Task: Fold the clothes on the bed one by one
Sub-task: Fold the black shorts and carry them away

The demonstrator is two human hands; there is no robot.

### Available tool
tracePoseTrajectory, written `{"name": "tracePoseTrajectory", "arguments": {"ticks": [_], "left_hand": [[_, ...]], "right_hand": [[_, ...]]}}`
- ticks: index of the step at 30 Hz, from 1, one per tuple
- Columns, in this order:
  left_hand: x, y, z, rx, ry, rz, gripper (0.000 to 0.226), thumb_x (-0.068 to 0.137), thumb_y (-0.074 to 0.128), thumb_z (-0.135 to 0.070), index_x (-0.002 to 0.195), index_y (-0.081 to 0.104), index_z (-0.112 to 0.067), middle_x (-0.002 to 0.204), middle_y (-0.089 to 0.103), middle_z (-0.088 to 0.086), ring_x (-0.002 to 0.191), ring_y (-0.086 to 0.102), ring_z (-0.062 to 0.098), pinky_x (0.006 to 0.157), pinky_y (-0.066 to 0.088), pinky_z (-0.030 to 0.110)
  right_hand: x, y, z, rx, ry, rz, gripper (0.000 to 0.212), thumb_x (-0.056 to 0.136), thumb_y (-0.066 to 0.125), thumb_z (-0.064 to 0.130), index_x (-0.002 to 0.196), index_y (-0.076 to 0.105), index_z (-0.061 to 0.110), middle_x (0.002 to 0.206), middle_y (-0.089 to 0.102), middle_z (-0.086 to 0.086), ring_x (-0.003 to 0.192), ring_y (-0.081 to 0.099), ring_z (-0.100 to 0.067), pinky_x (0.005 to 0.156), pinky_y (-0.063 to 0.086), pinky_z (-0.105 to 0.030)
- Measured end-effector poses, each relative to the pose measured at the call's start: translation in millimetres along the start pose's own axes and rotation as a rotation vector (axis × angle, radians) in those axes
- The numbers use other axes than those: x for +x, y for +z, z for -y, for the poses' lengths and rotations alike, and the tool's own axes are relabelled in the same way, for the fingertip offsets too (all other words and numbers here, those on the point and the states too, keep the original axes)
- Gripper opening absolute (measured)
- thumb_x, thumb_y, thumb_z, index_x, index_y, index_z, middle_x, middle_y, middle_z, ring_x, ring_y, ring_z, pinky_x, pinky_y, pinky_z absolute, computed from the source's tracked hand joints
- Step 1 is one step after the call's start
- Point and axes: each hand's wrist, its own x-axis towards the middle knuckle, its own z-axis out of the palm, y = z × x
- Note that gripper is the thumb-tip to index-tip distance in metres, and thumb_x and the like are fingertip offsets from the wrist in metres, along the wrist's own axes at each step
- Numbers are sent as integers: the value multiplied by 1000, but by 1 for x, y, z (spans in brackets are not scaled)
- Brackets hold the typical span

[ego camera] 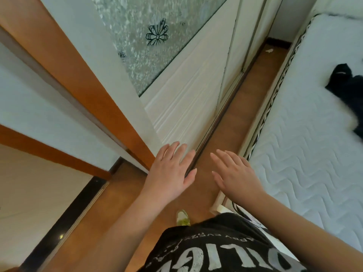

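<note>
A black garment [347, 89] lies crumpled on the white quilted mattress of the bed [306, 146] at the far right, partly cut off by the frame edge. My left hand [172, 169] is held out over the wooden floor, fingers spread, holding nothing. My right hand [233, 173] is beside it, also flat with fingers apart and empty, just left of the bed's corner. Both hands are well away from the garment.
A white sliding wardrobe door with a frosted glass panel [176, 75] runs along the left of a narrow wooden floor strip [241, 107]. An orange door frame [94, 89] stands at left. A small white scrap [269, 50] lies on the far floor. My shoe [183, 217] shows below.
</note>
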Motion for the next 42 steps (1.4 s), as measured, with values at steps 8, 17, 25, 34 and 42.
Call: {"name": "tracePoseTrajectory", "arguments": {"ticks": [8,17,25,34,42], "left_hand": [[90,-8,12,-104,109,-6,58,99,19,-53,140,50,-25,144,51,5,137,41,28,113,33,46],[194,-15,-14,-156,156,-93,47,98,44,-45,139,52,-24,143,52,5,137,43,28,115,30,45],[332,-9,-41,-179,75,39,58,98,24,-58,149,33,-32,158,31,-2,148,19,22,121,17,43],[471,-53,-120,-122,438,-43,57,98,23,-53,143,45,-27,148,45,0,143,32,23,118,25,45],[568,-84,-209,-46,770,-67,63,95,14,-58,147,37,-29,153,38,0,146,25,24,120,19,44]], "right_hand": [[34,0,-20,-6,293,-23,51,96,49,44,140,50,20,142,53,-1,131,49,-21,105,42,-40],[106,-13,-96,-28,484,-78,50,98,41,47,142,43,23,144,49,1,133,45,-20,108,38,-40],[177,-37,-200,4,495,56,59,98,21,49,151,29,25,156,33,2,144,29,-20,116,27,-41],[184,-83,-332,93,719,-33,54,101,31,43,152,26,27,158,28,3,145,26,-19,117,23,-39],[161,-99,-415,124,1012,-117,57,101,25,51,153,17,30,162,20,4,148,20,-21,119,17,-41]]}}
